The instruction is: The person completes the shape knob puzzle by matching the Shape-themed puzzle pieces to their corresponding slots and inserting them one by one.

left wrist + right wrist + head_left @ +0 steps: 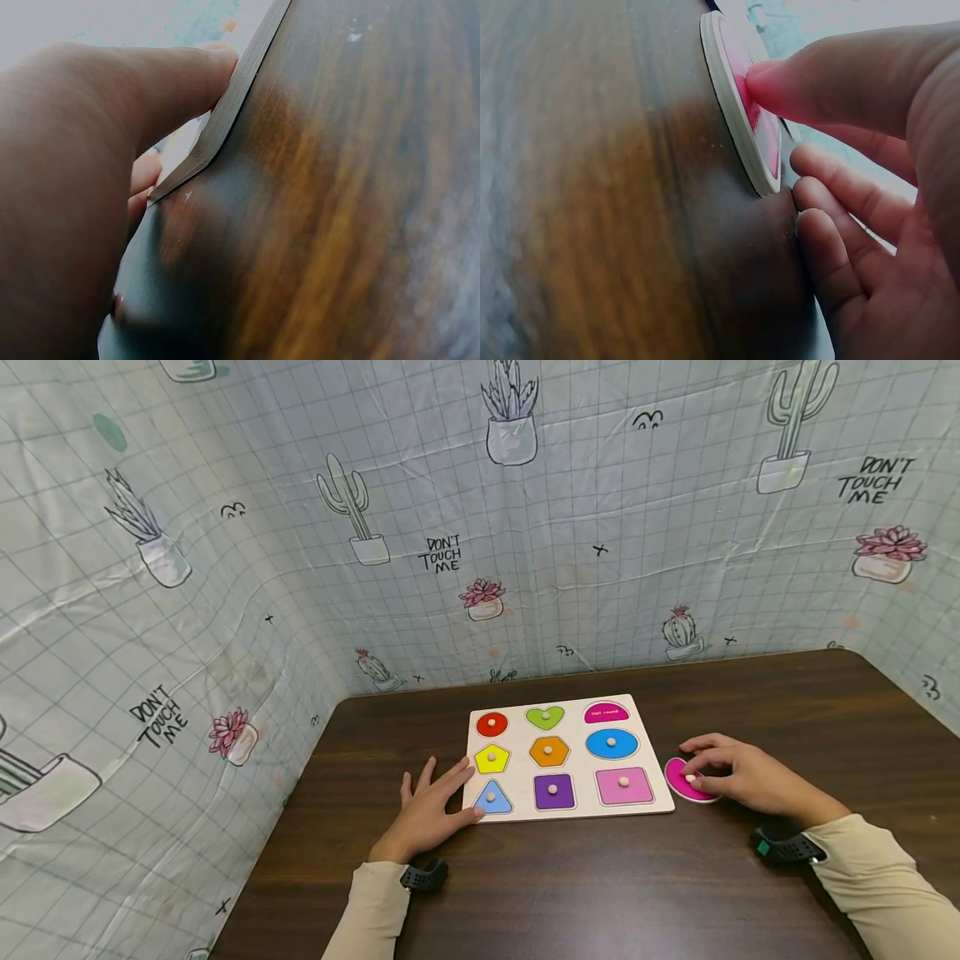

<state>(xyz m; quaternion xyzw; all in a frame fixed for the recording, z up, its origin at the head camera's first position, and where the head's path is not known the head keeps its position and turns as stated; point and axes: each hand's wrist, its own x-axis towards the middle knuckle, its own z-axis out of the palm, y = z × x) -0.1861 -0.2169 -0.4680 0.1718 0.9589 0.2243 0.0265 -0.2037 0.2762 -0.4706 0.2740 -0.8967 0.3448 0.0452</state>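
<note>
A white puzzle board lies on the table with knobbed shapes in bright colours. Its upper right slot, a magenta half round with printed words, has no piece in it. My left hand is spread at the board's left side, thumb and a fingertip touching its edge. To the right of the board, the magenta half-round piece lies on the table. My right hand pinches it by its knob with thumb and forefinger. In the right wrist view the thumb touches the piece's face; the knob is hidden there.
The dark wooden table reaches back to a cloth screen printed with cacti. On the board sit a red circle, a blue oval, a pink rectangle and other shapes.
</note>
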